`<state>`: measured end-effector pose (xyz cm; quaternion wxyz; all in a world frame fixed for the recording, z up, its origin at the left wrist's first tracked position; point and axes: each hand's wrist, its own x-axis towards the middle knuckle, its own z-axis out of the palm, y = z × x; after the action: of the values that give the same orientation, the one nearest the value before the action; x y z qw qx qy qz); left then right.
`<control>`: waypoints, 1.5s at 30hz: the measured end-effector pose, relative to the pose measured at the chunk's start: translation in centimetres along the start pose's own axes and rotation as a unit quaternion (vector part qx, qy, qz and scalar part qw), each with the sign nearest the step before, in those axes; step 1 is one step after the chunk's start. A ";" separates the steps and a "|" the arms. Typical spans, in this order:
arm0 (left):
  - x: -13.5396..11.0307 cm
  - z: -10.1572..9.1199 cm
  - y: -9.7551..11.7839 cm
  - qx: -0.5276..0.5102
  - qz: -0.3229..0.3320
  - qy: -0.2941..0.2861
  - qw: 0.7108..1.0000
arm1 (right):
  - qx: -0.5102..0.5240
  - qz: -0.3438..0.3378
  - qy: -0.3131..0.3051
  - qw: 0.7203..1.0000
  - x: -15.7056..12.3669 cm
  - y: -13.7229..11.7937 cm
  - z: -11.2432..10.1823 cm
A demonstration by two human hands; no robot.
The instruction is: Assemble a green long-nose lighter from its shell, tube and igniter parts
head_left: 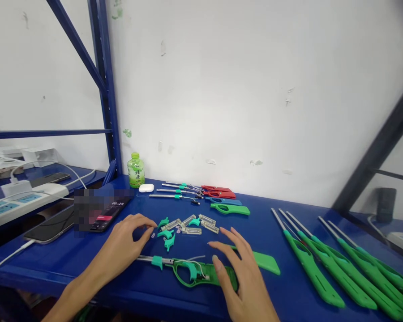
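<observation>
My left hand [129, 237] is closed, thumb and index fingertip pinched together beside the small parts; what is between them, if anything, is too small to make out. My right hand [240, 273], fingers apart and holding nothing, hovers over the right end of an opened green lighter half-shell [215, 273]. In that shell lie a teal trigger [190, 270], thin wires and a metal rod [146, 258] with a teal collar [157, 262]. A second green shell half [267, 262] is partly hidden behind my right hand. Between my hands lie loose teal triggers [169, 241] and several clear fuel tanks [191, 231].
Several assembled green lighters [317, 273] lie at the right. Behind the parts are red shells [218, 194], a blue shell [225, 202], a green shell [231, 209] and metal rods [168, 196]. A bottle [136, 171], white case [146, 188] and phones [112, 212] stand or lie at the left.
</observation>
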<state>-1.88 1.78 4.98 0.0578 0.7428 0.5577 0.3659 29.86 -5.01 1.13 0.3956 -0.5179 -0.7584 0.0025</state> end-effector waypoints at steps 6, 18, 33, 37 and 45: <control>0.0 0.4 -1.1 -0.013 -0.005 -0.038 0.999 | -0.078 -0.069 -0.113 0.988 7.0 -0.7 -0.5; 0.1 1.1 -2.9 -0.016 -0.021 -0.100 0.995 | -0.152 -0.111 -0.210 0.959 11.7 -1.3 2.0; -1.0 -1.1 3.7 -0.147 -0.054 -0.013 0.988 | 0.105 -0.024 -0.119 0.987 6.9 -0.6 -3.4; -1.6 0.1 5.5 -0.189 -0.046 -0.041 0.980 | 0.154 -0.029 -0.143 0.977 6.5 -1.8 -3.4; -2.3 0.6 7.4 -0.253 -0.024 -0.089 0.963 | 0.137 -0.052 -0.185 0.972 6.0 -3.7 -3.2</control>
<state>4.06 -2.81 7.15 0.3018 0.7198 0.4575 0.4260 27.98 -3.26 8.43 0.3148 -0.4096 -0.8368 0.1815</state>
